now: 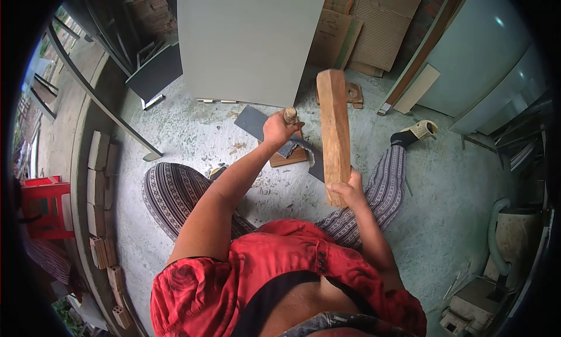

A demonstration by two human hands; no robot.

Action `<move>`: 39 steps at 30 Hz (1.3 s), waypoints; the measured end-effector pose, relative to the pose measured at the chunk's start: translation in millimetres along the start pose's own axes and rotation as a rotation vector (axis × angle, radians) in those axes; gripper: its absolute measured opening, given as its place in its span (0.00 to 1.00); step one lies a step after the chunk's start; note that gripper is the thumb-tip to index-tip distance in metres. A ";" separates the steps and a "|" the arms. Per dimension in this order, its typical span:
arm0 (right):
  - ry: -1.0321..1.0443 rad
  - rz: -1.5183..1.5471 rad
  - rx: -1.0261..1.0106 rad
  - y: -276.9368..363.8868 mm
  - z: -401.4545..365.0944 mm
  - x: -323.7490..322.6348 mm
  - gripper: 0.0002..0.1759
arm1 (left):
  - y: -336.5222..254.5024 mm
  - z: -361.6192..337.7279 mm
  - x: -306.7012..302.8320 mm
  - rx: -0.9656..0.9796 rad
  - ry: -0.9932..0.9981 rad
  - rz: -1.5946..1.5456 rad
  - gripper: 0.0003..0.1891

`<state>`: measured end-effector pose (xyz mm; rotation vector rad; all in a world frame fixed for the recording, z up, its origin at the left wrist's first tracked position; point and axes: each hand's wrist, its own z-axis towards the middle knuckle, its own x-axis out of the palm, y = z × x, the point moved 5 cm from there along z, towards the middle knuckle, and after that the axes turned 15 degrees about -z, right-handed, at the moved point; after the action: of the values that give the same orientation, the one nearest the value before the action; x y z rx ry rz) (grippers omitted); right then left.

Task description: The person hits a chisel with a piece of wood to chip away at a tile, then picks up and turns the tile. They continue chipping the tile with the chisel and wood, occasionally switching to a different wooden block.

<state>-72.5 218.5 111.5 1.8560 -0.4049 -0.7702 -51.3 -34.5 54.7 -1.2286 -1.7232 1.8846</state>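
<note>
In the head view my left hand (277, 131) is closed around an upright tool with a round wooden handle (290, 113); its lower end is hidden. Beneath that hand lies a dark grey sheet (249, 121) with a ragged broken edge, resting across a small wooden board (290, 157). Gripped near its lower end by my right hand (349, 192), a thick squared length of wood (335, 123) is raised to the right of the sheet. The wood and the tool handle are apart.
A large pale panel (248, 42) leans ahead, beside cardboard sheets (385, 24). Grey chips are scattered on the concrete floor (257, 196). My legs spread on both sides, with one slippered foot (422, 129) at the right. Bricks (96, 185) and a red stool (49, 205) stand left.
</note>
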 end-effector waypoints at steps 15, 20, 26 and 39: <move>0.140 -0.530 0.018 26.2 24.0 9.8 0.29 | 14.0 3.4 14.5 0.157 0.012 0.049 0.24; 0.056 -0.083 -0.152 79.8 11.5 1.4 0.27 | 7.9 -2.6 15.6 0.179 0.048 0.008 0.22; -0.159 0.056 -0.413 147.7 -12.5 -18.8 0.15 | 11.1 4.3 17.2 0.162 0.051 0.027 0.21; 0.018 0.032 -0.122 71.2 6.1 8.1 0.20 | 25.7 9.1 5.3 0.076 0.068 -0.141 0.20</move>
<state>-65.4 180.7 172.3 1.7378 -0.3677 -0.7401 -53.1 -42.6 28.3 -1.1006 -1.6424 1.7882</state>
